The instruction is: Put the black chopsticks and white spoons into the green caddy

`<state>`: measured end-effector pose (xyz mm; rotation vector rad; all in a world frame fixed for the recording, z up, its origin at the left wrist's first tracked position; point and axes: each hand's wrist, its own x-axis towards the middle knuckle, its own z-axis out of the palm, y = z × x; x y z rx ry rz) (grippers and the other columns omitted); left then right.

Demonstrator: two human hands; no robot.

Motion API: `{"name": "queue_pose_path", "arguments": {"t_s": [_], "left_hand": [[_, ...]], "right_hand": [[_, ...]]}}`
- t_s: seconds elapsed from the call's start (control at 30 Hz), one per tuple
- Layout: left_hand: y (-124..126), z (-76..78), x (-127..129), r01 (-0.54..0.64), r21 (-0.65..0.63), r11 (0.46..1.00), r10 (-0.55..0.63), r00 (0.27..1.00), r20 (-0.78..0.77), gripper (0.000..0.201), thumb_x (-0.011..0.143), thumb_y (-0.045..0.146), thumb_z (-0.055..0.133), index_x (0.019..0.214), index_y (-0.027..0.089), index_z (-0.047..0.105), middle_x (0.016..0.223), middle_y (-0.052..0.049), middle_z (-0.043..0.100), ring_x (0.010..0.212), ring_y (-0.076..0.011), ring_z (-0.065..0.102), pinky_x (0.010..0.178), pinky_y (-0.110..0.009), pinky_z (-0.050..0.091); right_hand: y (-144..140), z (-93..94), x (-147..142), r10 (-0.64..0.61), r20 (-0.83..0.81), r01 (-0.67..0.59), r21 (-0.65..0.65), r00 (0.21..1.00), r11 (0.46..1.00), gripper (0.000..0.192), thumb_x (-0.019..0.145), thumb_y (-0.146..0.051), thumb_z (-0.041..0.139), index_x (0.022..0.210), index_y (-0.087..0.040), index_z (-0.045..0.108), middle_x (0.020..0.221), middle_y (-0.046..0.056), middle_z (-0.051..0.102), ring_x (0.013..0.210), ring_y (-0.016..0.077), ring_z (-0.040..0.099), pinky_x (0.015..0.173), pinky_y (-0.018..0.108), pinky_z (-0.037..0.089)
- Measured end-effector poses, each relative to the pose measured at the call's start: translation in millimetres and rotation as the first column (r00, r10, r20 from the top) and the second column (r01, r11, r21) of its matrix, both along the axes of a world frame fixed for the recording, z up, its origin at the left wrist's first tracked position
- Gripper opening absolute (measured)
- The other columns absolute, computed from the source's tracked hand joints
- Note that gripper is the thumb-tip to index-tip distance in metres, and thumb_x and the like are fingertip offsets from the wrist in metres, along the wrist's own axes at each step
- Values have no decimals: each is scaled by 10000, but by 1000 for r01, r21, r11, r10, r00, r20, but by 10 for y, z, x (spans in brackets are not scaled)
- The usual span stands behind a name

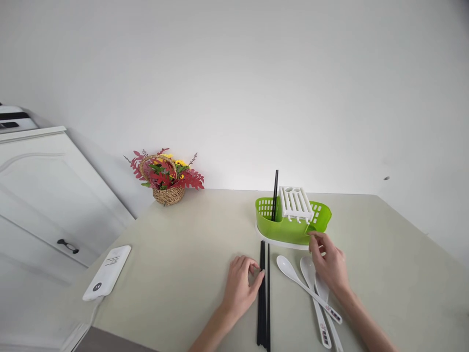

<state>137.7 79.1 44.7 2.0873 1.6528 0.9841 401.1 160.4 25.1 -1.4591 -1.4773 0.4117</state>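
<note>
My left hand (242, 286) is at the left side of a bundle of black chopsticks (261, 303) lying lengthwise on the table; its thumb and forefinger come together at their upper part. One thinner black chopstick lies just right of the bundle. Above several white spoons (287, 266), my right hand (329, 260) reaches to the front right of a green utensil holder (286, 231). Its forefinger is at the rim, with a gap above the thumb, and no object shows in it. A pair of black chopsticks (275, 195) stands upright in the holder's left compartment.
A white slotted rack (296, 203) with small hooks sits over the holder's middle. The holder stands on a white base tray (280, 243). Farther left are a wicker flower basket (168, 195) and a white power bank (108, 271) with a cable. A white cabinet (47, 195) borders the table.
</note>
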Motion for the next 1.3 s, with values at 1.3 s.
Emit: {"name": "queue_pose_path", "arguments": {"t_s": [1.3], "left_hand": [[-407,452,-451,-185,-290,939,62,920,-387,76,912,184,614,925,222,678,978,-58,732,929,-252,699,754,-343,493]], "right_hand": [[-105,97,-3,-87,-17,87,12,996,996,474,1010,-611,399,1186,-213,587,663,-15,658,586,191,609,626,288,426]]}}
